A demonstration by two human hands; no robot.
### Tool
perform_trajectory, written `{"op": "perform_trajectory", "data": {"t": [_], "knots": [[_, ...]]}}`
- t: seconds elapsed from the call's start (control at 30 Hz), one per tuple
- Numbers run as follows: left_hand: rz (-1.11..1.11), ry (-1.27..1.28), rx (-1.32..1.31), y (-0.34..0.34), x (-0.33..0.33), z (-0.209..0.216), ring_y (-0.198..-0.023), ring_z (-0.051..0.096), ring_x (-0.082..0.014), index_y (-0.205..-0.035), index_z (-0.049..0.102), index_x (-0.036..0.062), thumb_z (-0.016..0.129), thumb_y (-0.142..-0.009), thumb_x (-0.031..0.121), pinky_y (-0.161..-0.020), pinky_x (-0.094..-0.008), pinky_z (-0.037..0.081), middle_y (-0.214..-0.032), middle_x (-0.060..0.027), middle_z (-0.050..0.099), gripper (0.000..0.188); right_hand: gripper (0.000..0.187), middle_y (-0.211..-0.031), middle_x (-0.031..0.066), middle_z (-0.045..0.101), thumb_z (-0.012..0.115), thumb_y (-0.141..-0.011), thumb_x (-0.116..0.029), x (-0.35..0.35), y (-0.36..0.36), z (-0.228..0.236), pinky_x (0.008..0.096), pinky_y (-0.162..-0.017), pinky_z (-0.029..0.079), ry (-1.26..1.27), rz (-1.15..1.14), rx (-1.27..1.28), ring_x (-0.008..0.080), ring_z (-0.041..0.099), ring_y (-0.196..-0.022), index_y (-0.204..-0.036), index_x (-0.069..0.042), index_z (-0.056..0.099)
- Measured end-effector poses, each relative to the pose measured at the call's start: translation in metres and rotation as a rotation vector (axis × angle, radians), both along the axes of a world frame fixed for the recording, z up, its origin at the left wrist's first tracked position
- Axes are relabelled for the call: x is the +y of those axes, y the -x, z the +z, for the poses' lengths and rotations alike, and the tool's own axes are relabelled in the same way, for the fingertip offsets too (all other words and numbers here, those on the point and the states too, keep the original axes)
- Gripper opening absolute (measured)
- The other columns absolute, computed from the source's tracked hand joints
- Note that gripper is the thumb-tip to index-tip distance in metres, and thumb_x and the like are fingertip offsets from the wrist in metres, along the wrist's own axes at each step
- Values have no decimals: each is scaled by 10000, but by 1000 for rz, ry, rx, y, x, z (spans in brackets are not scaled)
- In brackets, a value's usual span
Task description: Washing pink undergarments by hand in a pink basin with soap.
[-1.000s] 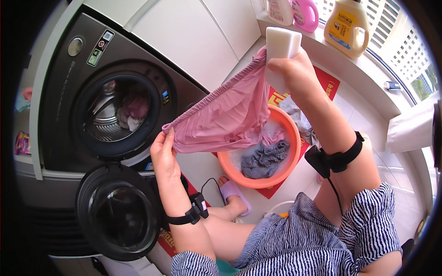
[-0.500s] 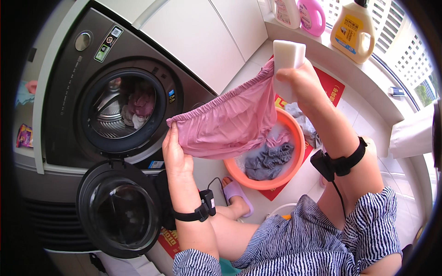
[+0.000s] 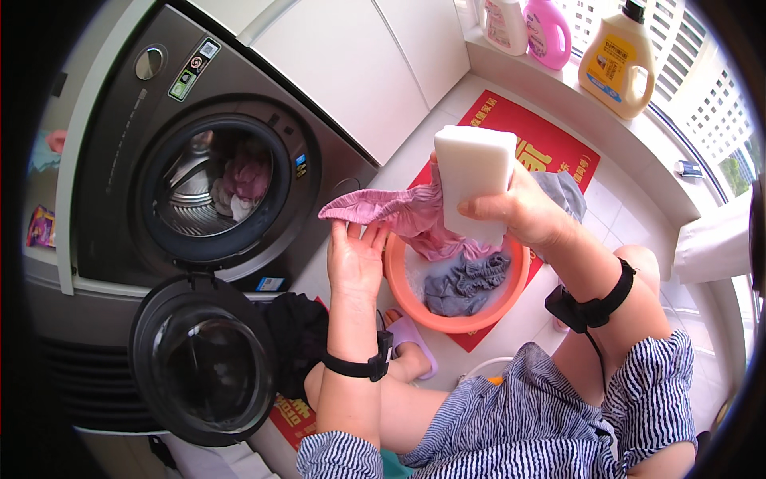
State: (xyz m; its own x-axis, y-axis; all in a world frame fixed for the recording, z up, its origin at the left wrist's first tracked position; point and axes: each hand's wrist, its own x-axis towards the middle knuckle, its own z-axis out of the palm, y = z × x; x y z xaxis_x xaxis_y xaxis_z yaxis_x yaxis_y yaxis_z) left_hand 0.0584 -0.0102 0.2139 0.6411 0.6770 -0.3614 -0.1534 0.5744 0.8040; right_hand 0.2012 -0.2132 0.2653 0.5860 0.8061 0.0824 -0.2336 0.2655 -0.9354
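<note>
In my right hand (image 3: pixel 515 211) is a thick white block (image 3: pixel 477 172), rounded at the edges; I cannot tell whether it is soap or a sponge. The same hand grips a pink garment (image 3: pixel 435 231) with a gathered elastic waistband, bunched behind the block. My left hand (image 3: pixel 357 255) is palm up, its stretched fingers apart and touching the underside of the waistband's left end. Below, an orange basin (image 3: pixel 393 281) holds cloudy, sudsy water and a grey-blue garment (image 3: pixel 467 287). The pink cloth's lower end hangs over the basin.
At left stands a dark front-loading washing machine (image 3: pixel 104 199), its round door (image 3: pixel 211 363) swung wide and laundry (image 3: pixel 243 180) in the drum. Detergent bottles (image 3: pixel 614 64) line the window ledge. Red mats (image 3: pixel 511 120) lie on the tiles, with grey cloth (image 3: pixel 565 191) beyond the basin.
My right hand has come down and nearer with the white block and garment. The pink cloth, spread wide before, is now bunched; my left hand has moved right and its fingers have loosened.
</note>
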Motion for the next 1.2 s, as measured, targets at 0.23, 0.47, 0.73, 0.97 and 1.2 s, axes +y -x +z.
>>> {"op": "perform_trajectory", "data": {"t": [0.23,0.47,0.73,0.97,1.2], "knots": [[-245,145,-260,-15,-47,5,-1307,440,-301,-1412,381,120,277,-973,668,-1104,-482,366,-1404,-117,460,710,548,-1118,145,609,617,-701,-12,11,34,-23,361,-942,463,-120,297,-425,269,593,-1058,-1241,-30,528],[-313,23,-294,-6,-35,17,-1129,575,-264,-1255,444,105,579,-786,-61,-991,-431,501,-1200,-122,555,516,658,-1049,151,571,708,-577,-4,7,75,-37,425,-916,481,-15,488,-940,347,563,-1034,-1211,-16,532],[-184,353,-584,15,19,3,-1215,537,-311,-1155,599,49,439,-637,-29,-1095,-499,395,-1251,-134,597,547,571,-1148,189,538,713,-621,-65,4,74,-57,410,-990,431,214,409,-958,351,495,-1140,-1159,33,551],[-163,396,-561,22,15,18,-1263,506,-317,-1218,584,11,447,-629,5,-1115,-512,368,-1282,-141,586,605,542,-1388,222,416,729,-665,-136,1,62,-58,403,-1075,382,339,298,-1265,371,409,-1229,-1161,37,595],[-216,98,-492,25,3,43,-1219,542,-265,-1242,544,22,485,-697,-50,-1077,-426,413,-1228,-107,599,553,532,-1222,154,505,746,-696,-168,6,77,-74,384,-916,474,538,680,-1296,301,540,-1097,-1170,21,598]]}}
